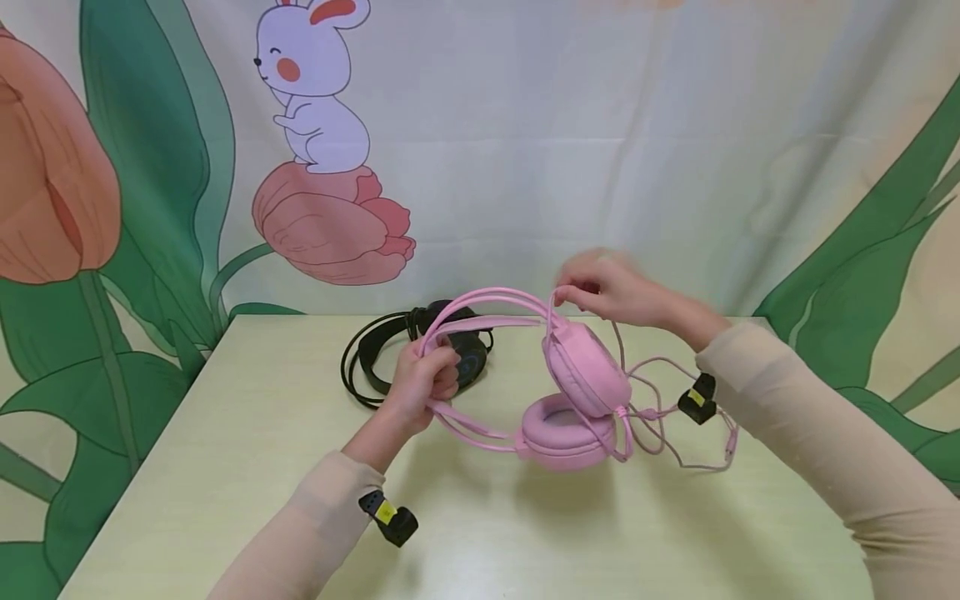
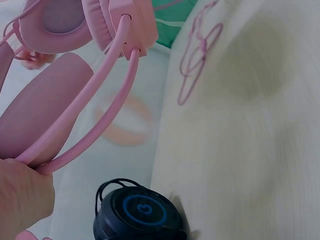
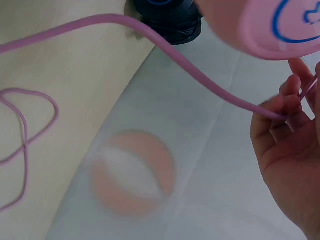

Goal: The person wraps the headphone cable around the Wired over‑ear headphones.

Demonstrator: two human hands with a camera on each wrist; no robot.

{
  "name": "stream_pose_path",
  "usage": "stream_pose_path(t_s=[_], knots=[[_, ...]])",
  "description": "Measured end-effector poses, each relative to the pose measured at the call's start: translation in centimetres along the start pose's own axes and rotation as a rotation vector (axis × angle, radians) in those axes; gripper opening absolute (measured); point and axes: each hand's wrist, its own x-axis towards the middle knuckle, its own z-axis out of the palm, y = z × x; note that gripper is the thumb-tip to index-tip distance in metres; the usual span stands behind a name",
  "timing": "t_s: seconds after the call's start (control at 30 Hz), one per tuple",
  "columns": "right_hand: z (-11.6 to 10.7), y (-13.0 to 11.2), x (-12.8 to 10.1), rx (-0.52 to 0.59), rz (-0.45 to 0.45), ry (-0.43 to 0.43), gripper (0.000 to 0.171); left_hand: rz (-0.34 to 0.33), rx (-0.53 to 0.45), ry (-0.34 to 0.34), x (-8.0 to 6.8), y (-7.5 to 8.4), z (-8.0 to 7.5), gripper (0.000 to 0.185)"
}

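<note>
My left hand (image 1: 422, 379) grips the pink headphones (image 1: 588, 371) by the top of their double headband, holding them sideways above the table with the ear cups toward the right. In the left wrist view the headband tubes (image 2: 107, 107) run from that hand up to an ear cup. Above the upper ear cup, my right hand (image 1: 611, 287) pinches the pink cable (image 1: 551, 312), which loops down around the cups. The right wrist view shows the cable (image 3: 200, 77) passing between the curled fingers, close beside a cup with a blue ring printed on it.
Black headphones (image 1: 471, 358) with a coiled cable lie at the back of the table (image 1: 247, 483), behind my left hand. More pink cable (image 1: 701, 467) trails over the tabletop at right. A printed cloth (image 1: 525, 167) with a rabbit and tulips hangs behind the table.
</note>
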Motion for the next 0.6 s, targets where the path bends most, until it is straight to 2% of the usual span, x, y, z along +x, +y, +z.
stream_pose_path(t_s=[0.1,0.17,0.2,0.47,0.53,0.6], knots=[[0.2,0.6,-0.8,0.188,0.160,-0.049,0.019,0.001,-0.007,-0.024,0.0,0.2,0.4,0.018],[0.3,1.1,-1.5,0.274,0.261,-0.064,0.023,0.001,-0.015,-0.037,-0.1,0.4,0.7,0.017],[0.6,1.8,-1.7,0.301,0.281,-0.064,0.025,0.002,-0.019,-0.043,-0.1,0.5,0.8,0.017],[2.2,3.6,-3.2,0.460,0.349,-0.011,0.024,0.025,-0.086,-0.089,-0.1,1.3,1.9,0.016],[2.7,3.8,-3.5,0.494,0.315,0.014,0.024,0.031,-0.099,-0.082,-0.1,1.4,2.2,0.016],[3.4,4.4,-3.8,0.504,0.223,0.037,0.026,0.038,-0.110,-0.064,0.0,1.5,2.4,0.017]])
